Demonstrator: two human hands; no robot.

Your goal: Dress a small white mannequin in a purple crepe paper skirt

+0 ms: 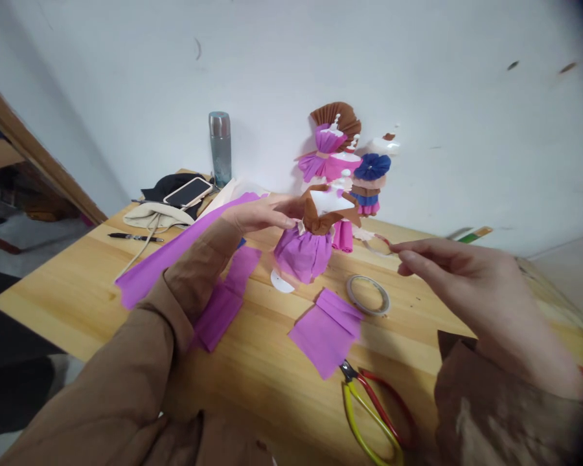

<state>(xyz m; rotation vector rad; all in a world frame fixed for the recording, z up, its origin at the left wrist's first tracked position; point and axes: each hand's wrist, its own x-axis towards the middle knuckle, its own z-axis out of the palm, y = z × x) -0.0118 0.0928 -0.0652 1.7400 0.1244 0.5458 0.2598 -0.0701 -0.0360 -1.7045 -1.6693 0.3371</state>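
Note:
My left hand reaches in from the left and grips a small dress form at the waist, the thumb in front and the fingertips partly hidden behind it. The form wears a brown crepe-paper bodice with a wide collar and a gathered purple paper skirt. A white round base shows below the hem. To the right, my right hand is closed in a pinch, apart from the form. A thin, faint strip seems to trail from its fingertips, too fine to make out.
Behind stand several dressed forms, one with a blue flower. A tape roll, cut purple paper and red-and-yellow-handled scissors lie in front. Leftward are a long purple strip, a pen, a phone and a flask.

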